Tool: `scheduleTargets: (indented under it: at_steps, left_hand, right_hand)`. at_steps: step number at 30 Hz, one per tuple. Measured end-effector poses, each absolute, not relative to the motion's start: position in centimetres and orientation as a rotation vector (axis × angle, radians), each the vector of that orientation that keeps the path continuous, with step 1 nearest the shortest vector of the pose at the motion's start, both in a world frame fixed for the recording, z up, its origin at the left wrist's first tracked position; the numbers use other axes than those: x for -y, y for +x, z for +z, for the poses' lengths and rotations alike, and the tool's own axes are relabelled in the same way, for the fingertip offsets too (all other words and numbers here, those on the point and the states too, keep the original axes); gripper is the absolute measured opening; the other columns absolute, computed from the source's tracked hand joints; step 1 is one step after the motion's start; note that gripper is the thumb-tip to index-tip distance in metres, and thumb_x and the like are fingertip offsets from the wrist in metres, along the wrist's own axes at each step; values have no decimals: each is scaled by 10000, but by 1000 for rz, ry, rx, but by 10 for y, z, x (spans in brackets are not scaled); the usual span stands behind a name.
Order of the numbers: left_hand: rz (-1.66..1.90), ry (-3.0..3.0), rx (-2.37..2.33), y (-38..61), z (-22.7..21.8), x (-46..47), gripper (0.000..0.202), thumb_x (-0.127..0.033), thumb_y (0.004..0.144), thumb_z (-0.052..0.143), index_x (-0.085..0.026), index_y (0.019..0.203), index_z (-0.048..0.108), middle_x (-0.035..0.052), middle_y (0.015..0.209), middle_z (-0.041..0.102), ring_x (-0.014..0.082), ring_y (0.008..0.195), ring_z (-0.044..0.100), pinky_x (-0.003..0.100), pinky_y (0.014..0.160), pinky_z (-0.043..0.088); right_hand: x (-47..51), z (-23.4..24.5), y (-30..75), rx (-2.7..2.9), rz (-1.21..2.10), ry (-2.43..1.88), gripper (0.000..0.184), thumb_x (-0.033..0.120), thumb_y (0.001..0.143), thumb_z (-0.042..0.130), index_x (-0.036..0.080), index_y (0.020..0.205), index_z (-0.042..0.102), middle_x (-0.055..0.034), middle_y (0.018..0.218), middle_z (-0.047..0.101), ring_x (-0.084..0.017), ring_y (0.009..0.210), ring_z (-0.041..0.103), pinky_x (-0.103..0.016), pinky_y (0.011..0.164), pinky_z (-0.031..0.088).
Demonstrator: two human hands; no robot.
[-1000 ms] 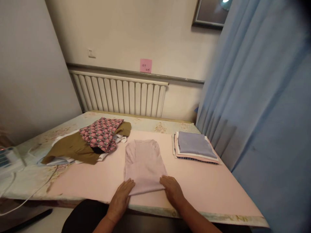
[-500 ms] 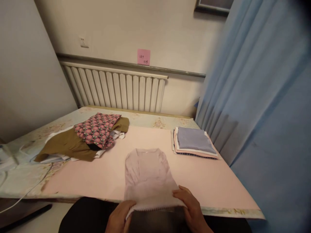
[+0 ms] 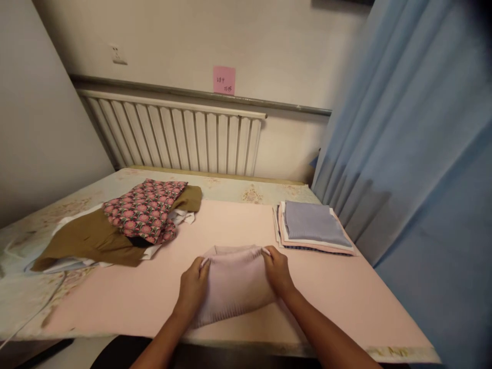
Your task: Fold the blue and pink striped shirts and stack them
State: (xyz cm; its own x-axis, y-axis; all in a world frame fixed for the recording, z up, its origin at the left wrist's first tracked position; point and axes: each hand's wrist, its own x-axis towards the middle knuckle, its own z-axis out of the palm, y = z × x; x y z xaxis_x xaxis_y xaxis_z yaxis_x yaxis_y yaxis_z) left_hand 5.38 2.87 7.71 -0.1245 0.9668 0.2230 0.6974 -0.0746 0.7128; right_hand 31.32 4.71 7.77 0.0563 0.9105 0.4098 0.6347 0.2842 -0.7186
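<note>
A pale pink ribbed top [image 3: 236, 284] lies folded over on the pink mat [image 3: 342, 292] in front of me. My left hand [image 3: 195, 284] pinches its upper left corner, thumb on top. My right hand [image 3: 277, 269] grips the upper right corner in the same way. Between my hands the folded edge is stretched across, while the lower ribbed edge hangs a little above the table's front. Only a strip of the garment's far part shows behind the fold.
On the right is a stack of folded clothes [image 3: 317, 225], a grey-blue one uppermost. A loose heap of clothes lies left, with a floral garment [image 3: 148, 210] over an olive one [image 3: 88, 241]. A blue curtain [image 3: 415, 154] hangs along the right side; a radiator [image 3: 177, 133] stands behind the table.
Both hands have moved forward, carrying the top's near edge up and over toward its neckline. The top was spread out flat and now is doubled over. The view has shifted slightly.
</note>
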Motion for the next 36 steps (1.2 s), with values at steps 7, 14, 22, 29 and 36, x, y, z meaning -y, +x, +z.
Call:
scheduleTargets:
  at_steps: [7,14,22,29,36]
  left_hand:
    - [678,1715,-2076,46,42,-117,289,-402,893,373,-227,720,523,42,715,651,197,699,603,275,622,386]
    - [685,1698,-2146,47,42,-118,345,-380,900,365,-160,1039,592,118,991,688,234,920,637,324,766,455]
    - [762,2291,-2026,104,40,-70,433,-239,906,359,-134,1292,527,149,1428,476,283,1358,363,467,1088,309]
    - [419,2394,-1984,122,10,-50,484,-242,919,330,-181,1377,475,89,1503,388,288,1411,281,534,1117,237]
    - [440,2469,-1997,110,8,-48,503,-329,926,350,-203,1402,446,65,1499,395,287,1406,294,524,1121,244]
  right_hand:
    - [-138,28,296,1724,322,-1710,229,260,893,505,204,677,555,2,596,576,-137,554,474,-239,553,281]
    - [-148,19,306,1788,278,-1773,259,275,910,467,192,701,597,1,598,589,-136,556,501,-235,557,328]
    - [-89,36,279,2003,-15,-1467,421,172,921,355,125,1301,528,-150,1328,546,-245,1245,465,-414,1051,349]
    - [-48,4,265,2298,-56,-1316,426,210,933,404,165,1345,501,-114,1413,488,-235,1350,376,-465,1131,263]
    - [-51,-4,274,2229,-87,-1440,441,313,940,454,187,1362,487,-103,1465,426,-260,1388,316,-495,1139,209]
